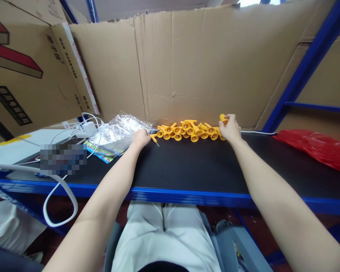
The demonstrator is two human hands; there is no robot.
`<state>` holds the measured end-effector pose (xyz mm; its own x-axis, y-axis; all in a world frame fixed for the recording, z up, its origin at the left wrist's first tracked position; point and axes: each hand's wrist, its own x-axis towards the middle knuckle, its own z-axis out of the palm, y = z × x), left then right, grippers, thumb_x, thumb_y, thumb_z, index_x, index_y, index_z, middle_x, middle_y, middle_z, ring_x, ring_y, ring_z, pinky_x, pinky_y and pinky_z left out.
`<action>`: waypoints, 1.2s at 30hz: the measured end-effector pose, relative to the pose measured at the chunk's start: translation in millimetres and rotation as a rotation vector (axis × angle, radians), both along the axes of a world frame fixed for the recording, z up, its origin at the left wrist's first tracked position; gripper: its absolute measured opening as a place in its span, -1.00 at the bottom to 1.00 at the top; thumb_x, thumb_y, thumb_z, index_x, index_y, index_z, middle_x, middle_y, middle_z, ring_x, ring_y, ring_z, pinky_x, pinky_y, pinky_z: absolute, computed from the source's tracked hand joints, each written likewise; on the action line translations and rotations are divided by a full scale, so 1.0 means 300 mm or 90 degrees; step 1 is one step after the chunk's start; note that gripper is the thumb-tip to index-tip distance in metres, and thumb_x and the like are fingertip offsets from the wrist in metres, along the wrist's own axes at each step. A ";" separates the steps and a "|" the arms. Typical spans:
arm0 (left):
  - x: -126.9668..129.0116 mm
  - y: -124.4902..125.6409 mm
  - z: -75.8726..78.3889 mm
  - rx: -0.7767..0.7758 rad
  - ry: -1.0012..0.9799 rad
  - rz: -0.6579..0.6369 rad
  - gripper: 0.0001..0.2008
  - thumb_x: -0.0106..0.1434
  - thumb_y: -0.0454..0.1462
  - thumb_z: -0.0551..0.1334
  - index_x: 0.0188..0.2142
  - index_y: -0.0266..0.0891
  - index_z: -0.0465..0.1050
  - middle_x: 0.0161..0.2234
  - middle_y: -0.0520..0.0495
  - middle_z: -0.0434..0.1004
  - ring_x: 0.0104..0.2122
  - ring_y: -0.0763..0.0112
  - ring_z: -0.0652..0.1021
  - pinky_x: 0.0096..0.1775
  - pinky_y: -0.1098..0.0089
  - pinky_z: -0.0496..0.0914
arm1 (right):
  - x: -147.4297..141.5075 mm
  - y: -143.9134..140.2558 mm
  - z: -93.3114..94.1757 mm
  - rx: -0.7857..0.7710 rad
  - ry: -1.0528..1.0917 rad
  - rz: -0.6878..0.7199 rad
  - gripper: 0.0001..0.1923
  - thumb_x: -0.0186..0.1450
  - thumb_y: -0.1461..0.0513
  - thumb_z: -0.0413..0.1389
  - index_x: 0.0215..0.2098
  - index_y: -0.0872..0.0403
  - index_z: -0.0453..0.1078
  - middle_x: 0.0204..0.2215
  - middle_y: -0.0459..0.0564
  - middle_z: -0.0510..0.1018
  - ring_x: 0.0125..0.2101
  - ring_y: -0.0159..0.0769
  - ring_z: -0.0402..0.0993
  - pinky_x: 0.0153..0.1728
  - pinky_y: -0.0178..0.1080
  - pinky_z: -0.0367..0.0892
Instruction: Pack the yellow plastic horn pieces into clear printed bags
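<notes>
A heap of several small yellow plastic funnel-shaped pieces [188, 130] lies at the back of the black table top [187, 166], against a cardboard wall. My right hand [230, 129] is at the heap's right end, its fingers closed on one yellow piece [223, 118] raised slightly above the rest. My left hand [140, 137] rests at the heap's left end with fingers curled, touching the edge of a clear plastic bag [117, 132]; a yellow piece with a metal tip [154, 139] lies right beside it. Whether the left hand grips the bag or that piece is unclear.
A white charger and cables [86, 128] lie left of the bag, with one cable looping off the blue table edge [187, 196]. Colourful printed packets [102, 153] sit under the bag. A red plastic bag [317, 147] lies at the right. Cardboard sheets [204, 64] wall the back and left.
</notes>
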<state>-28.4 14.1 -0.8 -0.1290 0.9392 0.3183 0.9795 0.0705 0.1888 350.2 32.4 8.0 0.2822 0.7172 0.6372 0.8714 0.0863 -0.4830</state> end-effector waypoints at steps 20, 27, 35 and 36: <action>0.014 0.024 -0.055 -0.075 0.043 -0.216 -0.64 0.12 -0.38 0.05 -0.10 -0.16 0.43 0.00 -0.11 0.39 0.00 0.28 0.39 0.04 0.31 0.26 | -0.018 -0.011 0.013 -0.010 -0.015 0.003 -0.54 0.18 0.11 -0.01 0.01 0.11 0.14 -0.10 0.23 0.38 -0.10 -0.01 0.33 -0.12 0.00 0.18; 0.042 -0.012 -0.025 -0.071 0.063 -0.232 -0.65 0.17 -0.26 0.05 -0.04 -0.15 0.37 -0.10 -0.12 0.43 -0.09 0.29 0.44 -0.06 0.34 0.32 | -0.056 -0.016 0.044 0.006 -0.022 0.037 -0.57 0.10 0.16 0.06 -0.07 0.13 0.22 -0.17 0.19 0.43 -0.17 -0.07 0.36 -0.15 -0.08 0.22; 0.077 -0.039 0.014 -0.149 0.025 -0.306 -0.63 0.05 -0.21 0.13 -0.12 -0.11 0.46 -0.23 -0.03 0.53 -0.26 0.31 0.51 -0.23 0.44 0.34 | -0.227 -0.103 0.096 -0.149 -0.143 0.312 -0.57 0.06 0.30 0.11 -0.07 0.09 0.28 -0.28 0.03 0.49 -0.32 -0.20 0.42 -0.28 -0.20 0.31; 0.079 -0.041 0.016 -0.150 0.024 -0.311 -0.65 0.03 -0.21 0.14 -0.16 -0.13 0.47 -0.25 -0.03 0.53 -0.27 0.32 0.51 -0.25 0.44 0.34 | -0.246 -0.115 0.094 -0.198 -0.173 0.348 -0.58 0.05 0.31 0.11 -0.08 0.07 0.30 -0.31 0.01 0.49 -0.34 -0.22 0.42 -0.29 -0.20 0.31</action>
<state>-4.8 1.8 4.2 0.3483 0.9333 0.0876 0.9145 -0.3588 0.1871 276.4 -2.0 36.3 -0.3132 0.8722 0.3758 0.8358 0.4410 -0.3270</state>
